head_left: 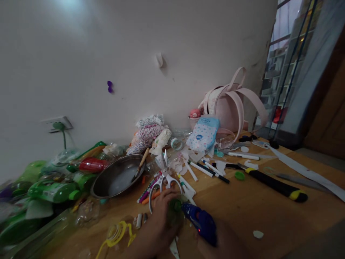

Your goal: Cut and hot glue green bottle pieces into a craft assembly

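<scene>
Hands [161, 213] curled, holding glue gun [201, 220], possibly bottle [175, 205]
</scene>
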A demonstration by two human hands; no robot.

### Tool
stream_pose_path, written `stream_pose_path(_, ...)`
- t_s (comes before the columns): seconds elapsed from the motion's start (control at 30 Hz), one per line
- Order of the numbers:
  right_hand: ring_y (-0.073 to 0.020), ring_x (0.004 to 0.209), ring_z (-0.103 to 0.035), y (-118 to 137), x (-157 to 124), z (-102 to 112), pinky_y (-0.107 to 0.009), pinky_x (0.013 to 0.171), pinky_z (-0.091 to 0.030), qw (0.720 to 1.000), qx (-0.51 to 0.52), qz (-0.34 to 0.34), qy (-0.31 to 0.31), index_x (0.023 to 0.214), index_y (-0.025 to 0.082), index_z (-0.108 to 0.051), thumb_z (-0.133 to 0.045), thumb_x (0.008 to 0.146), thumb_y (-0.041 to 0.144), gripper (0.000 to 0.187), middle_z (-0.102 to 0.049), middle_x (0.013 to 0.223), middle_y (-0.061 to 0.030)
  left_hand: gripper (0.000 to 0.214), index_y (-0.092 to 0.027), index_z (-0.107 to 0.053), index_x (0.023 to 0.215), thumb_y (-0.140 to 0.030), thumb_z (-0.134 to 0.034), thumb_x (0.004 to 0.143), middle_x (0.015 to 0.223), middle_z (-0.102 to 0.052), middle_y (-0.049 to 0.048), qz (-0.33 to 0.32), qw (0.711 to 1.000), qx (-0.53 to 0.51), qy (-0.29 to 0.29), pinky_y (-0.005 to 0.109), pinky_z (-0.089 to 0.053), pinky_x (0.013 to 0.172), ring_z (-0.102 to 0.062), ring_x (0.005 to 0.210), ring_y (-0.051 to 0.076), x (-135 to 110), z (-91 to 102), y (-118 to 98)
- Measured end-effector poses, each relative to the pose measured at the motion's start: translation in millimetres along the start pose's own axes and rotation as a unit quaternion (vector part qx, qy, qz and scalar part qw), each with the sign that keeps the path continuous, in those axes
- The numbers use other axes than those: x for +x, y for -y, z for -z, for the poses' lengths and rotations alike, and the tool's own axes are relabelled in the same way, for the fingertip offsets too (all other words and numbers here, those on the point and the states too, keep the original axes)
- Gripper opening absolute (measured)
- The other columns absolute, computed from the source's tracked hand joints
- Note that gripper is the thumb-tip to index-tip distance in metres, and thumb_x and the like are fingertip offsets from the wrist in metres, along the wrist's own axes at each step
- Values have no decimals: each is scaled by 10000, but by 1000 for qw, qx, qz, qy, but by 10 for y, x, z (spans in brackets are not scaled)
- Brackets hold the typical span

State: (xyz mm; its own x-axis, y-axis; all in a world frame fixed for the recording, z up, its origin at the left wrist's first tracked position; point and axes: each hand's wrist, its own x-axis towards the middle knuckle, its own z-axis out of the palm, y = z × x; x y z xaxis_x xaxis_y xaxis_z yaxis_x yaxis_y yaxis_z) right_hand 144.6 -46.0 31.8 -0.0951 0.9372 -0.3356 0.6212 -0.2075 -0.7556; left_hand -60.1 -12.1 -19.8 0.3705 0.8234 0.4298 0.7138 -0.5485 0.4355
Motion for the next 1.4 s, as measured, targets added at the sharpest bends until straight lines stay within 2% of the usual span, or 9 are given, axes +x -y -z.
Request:
stream_pose_path(0.1, -279, 896, -683, -7, 32, 46, -321, 737, -453, 1000, 7, -28, 9, 925, 138, -683, -518, 754, 275, 275, -733, 934, -143, 658, -291, -391, 1214, -40, -606, 645, 1368, -504, 126, -2, 1000, -3, 24, 543, -477, 973, -472, 1269, 326, 20, 79, -69)
stream_pose_path(0.2, -242, 837, -680, 38, 33, 129, -285, 672, -434, 999, 24, -30, 35, 860, 164, -663, -487, 764, 268, 226, -728, 867, -105, 677, -292, -378, 1176, -9, -594, 600, 1310, -555, 113, 3, 999, -2, 38, 539, -501, 948, -523, 1211, 317, 42, 125, -128)
stream_pose_path(0.4, -207, 771, -657, 134, -3, 217, -274, 631, -391, 997, 31, -34, 55, 758, 189, -609, -482, 755, 230, 134, -700, 771, -55, 525, -276, -388, 977, 4, -571, 573, 1232, -578, 91, 21, 999, -22, 39, 535, -504, 926, -547, 1147, 299, 46, 125, -179)
stream_pose_path(0.57, -209, 753, -650, 131, 2, 224, -277, 611, -377, 997, 19, -32, 75, 815, 176, -602, -470, 747, 240, 162, -694, 784, -63, 570, -273, -388, 1025, 7, -571, 563, 1249, -544, 97, 42, 997, -33, 50, 566, -446, 964, -499, 1178, 304, 35, 120, -129)
stream_pose_path(0.7, -246, 843, -651, 66, 53, 221, -304, 661, -395, 996, -7, -30, 83, 929, 170, -605, -496, 745, 321, 262, -703, 898, -91, 563, -258, -406, 1030, -21, -605, 559, 1262, -532, 100, 70, 994, -64, 54, 563, -391, 1006, -470, 1197, 310, 57, 125, -105)
stream_pose_path(1.0, -276, 933, -637, 6, 69, 200, -348, 800, -410, 998, 1, 31, 61, 943, 171, -638, -514, 741, 322, 281, -709, 972, -113, 552, -251, -433, 1021, -15, -596, 548, 1277, -522, 99, 110, 985, -108, 71, 550, -317, 1045, -419, 1230, 322, 68, 135, -124)
stream_pose_path(1.13, -279, 872, -656, 23, 62, 196, -332, 716, -426, 997, 2, 5, 74, 946, 165, -634, -523, 735, 332, 291, -718, 920, -114, 566, -254, -426, 1036, -13, -594, 553, 1302, -504, 98, 108, 985, -111, 78, 535, -292, 1061, -393, 1252, 314, 67, 135, -106)
stream_pose_path(1.27, -273, 857, -654, -12, 80, 191, -322, 699, -416, 997, 11, 32, 68, 863, 178, -642, -524, 721, 327, 236, -722, 877, -90, 564, -256, -423, 1035, -14, -605, 559, 1304, -503, 99, 109, 984, -117, 75, 509, -307, 1053, -403, 1244, 306, 63, 136, -103)
stream_pose_path(1.4, -260, 832, -652, -34, 99, 198, -311, 679, -408, 996, 28, 42, 76, 866, 182, -657, -522, 716, 316, 242, -725, 846, -72, 565, -254, -422, 1042, -20, -608, 563, 1323, -495, 105, 118, 981, -123, 89, 535, -293, 1062, -388, 1272, 324, 72, 154, -119)
